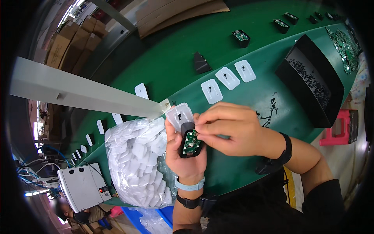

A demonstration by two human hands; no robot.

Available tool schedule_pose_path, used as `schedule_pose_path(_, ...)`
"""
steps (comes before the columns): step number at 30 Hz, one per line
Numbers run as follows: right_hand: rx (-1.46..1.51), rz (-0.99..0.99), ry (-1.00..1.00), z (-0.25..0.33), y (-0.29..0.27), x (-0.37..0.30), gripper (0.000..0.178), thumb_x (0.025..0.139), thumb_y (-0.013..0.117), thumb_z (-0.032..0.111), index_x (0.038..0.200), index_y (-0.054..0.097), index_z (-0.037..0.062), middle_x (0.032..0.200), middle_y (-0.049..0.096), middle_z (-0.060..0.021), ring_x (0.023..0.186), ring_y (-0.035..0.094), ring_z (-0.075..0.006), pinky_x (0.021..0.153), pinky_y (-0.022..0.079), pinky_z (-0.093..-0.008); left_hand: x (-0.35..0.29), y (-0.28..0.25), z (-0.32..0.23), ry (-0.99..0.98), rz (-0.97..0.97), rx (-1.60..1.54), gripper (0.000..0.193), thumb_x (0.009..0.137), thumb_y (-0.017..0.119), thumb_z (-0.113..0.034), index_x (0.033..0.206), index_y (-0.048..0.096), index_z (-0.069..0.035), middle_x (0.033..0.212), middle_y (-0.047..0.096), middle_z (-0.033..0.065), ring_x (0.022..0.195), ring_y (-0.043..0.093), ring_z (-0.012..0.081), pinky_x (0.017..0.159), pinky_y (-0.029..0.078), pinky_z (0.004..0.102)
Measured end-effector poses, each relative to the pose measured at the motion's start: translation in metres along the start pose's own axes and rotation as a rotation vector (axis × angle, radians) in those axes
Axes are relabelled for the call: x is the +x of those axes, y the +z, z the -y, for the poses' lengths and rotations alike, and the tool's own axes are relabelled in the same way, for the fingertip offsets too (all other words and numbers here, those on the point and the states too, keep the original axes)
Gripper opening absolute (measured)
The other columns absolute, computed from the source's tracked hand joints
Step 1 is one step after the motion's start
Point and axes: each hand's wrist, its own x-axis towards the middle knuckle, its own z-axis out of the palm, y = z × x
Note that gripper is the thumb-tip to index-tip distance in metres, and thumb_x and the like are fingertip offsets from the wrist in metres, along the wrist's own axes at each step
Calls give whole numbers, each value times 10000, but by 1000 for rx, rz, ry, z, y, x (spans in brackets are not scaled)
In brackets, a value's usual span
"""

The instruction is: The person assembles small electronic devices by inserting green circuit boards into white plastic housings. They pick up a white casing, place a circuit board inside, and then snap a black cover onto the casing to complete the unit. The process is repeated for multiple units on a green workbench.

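My left hand [186, 165] is wrapped round a small black plastic housing [182, 154], tilted upward. A green circuit board [191, 141] sits in the housing. A white plastic cover [177, 113] with a small black part on it rests at the same hand's fingertips, just beyond the housing. From the right, my right hand [230, 126] reaches over with thumb and fingers pinched at the board's upper right edge; what lies between the fingertips is hidden. Farther off, three white covers [227, 78] lie in a row, each bearing a small black part.
A clear bag of white covers [134, 167] stands at left, below a pale metal bar [82, 89]. Small black parts [272, 105] lie loose beside a black bin [311, 78]. Boarded housings [241, 38] and a black wedge-shaped piece [201, 63] sit on the green surface. Circuit boards [344, 48] are piled far right.
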Motion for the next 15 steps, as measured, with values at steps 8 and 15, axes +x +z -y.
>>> schedule_pose_path(8,167,37,215,5,1,3,242,729,870,104,919,736,36,1045,704,-77,960,640,-238,799,527,-329,1,-7,0,16,98,-39,631,825,544,-225,1411,394,-46,1271,580,146,1114,590,301,933,498,437)
schedule_pose_path(15,215,11,-7,2,3,0,201,698,847,47,858,725,49,999,707,-60,895,666,-255,723,557,-330,1,-1,-7,-14,91,-16,715,685,597,-192,1372,428,-90,1144,495,166,976,536,316,883,507,429)
